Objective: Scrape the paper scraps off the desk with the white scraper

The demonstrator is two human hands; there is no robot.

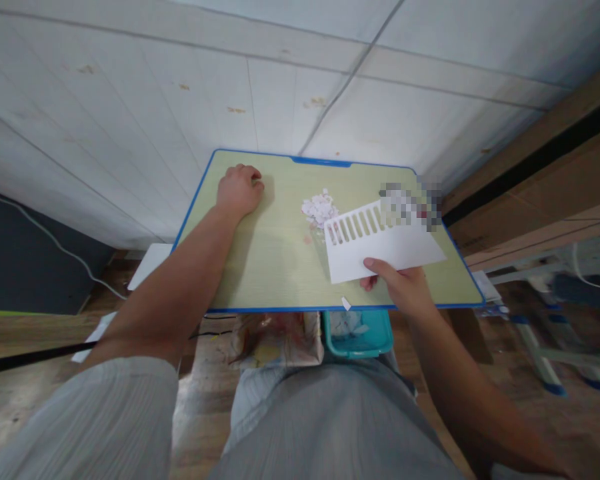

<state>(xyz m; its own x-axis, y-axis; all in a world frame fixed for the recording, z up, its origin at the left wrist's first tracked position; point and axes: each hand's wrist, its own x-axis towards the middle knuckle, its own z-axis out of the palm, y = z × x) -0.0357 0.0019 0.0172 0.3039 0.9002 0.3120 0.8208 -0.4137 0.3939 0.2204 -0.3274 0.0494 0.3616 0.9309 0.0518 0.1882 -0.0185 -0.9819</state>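
A white card (380,250) with a row of narrow slots cut along its far edge is in my right hand (407,287), thumb on top and fingers beneath. It is held tilted over the right part of the small table (280,260), its far right corner covered by a pixelated patch. My left hand (240,190) rests at the table's far left, fingers curled into a loose fist, nothing visible in it. Between the hands lies a heap of small white paper scraps (320,209), just beyond the card's left corner. One loose scrap (346,304) sits at the near edge.
Below the near edge are a turquoise basket (360,350) with pale scraps in it and a box lined with crumpled plastic (280,340). A white panelled wall (205,100) with a hanging cable (340,93) stands behind the table. Cardboard boxes (530,173) stand at the right.
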